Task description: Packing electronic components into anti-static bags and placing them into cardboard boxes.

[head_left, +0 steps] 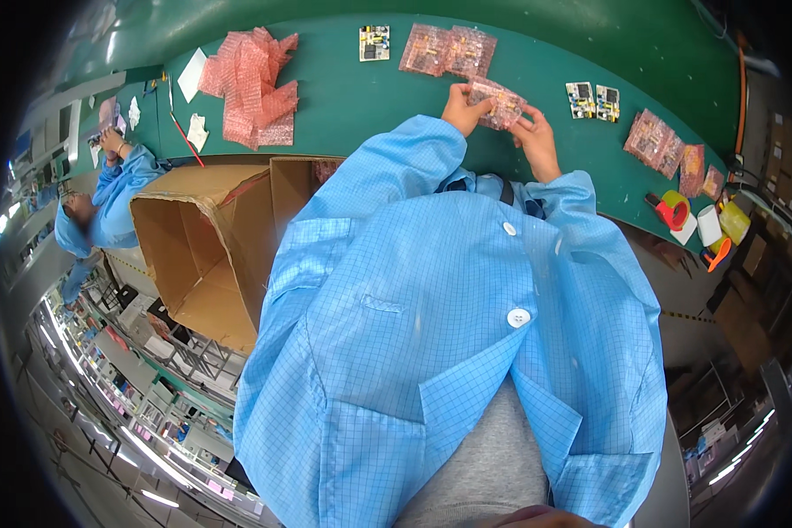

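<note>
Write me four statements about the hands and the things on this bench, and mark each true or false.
1. The left hand holds a pink bubble-wrap packet. True.
2. The right hand is away from that packet. False: the right hand is at its right edge.
3. Two bare circuit boards lie side by side, right of the hands. True.
4. The cardboard box is closed. False: the cardboard box stands open.

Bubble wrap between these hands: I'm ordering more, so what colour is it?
The bubble wrap is translucent pink; it shows best in the head view.
</note>
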A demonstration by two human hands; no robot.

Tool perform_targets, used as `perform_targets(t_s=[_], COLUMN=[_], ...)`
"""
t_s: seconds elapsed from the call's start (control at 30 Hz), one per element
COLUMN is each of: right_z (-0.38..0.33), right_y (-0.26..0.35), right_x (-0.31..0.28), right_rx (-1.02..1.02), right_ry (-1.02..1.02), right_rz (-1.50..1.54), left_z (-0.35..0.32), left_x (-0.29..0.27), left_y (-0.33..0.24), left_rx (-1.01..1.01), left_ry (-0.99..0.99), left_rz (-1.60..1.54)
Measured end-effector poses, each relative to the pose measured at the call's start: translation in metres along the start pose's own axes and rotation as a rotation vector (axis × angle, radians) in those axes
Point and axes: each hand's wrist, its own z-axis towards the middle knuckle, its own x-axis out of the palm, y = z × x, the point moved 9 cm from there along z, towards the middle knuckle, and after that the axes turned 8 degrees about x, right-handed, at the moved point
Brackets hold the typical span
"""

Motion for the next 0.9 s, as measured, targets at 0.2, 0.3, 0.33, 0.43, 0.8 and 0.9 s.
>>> perform_targets(t_s=[0.2, 0.3, 0.33, 0.43, 0.8, 0.9], right_z=[0.017, 0.026, 0.028, -0.006, 0.048, 0.094], right_y=[0.036, 0.044, 0.047, 0.109, 0.120, 0.120], right_x=[-0.010, -0.015, -0.016, 0.011, -0.005, -0.009], right_rx=[-0.145, -0.115, -0.113, -0.486, -0.455, -0.416], right_ry=[0.061, 0.055, 0.064, -0.154, -0.077, -0.027], right_rz=[0.033, 0.105, 0.092, -0.647, -0.587, -0.671], left_z=[0.007, 0.013, 0.015, 0.016, 0.014, 0.006], left_x=[0.017, 0.020, 0.021, 0.017, 0.050, 0.037], left_y=[-0.002, -0.010, -0.011, -0.007, 0.007, 0.026], left_rx=[-0.170, -0.111, -0.105, -0.163, -0.352, -0.499], left_ry=[0.042, 0.055, 0.044, -0.023, 0.025, -0.088], left_rz=[-0.387, -0.449, -0.460, -0.543, -0.790, -0.686])
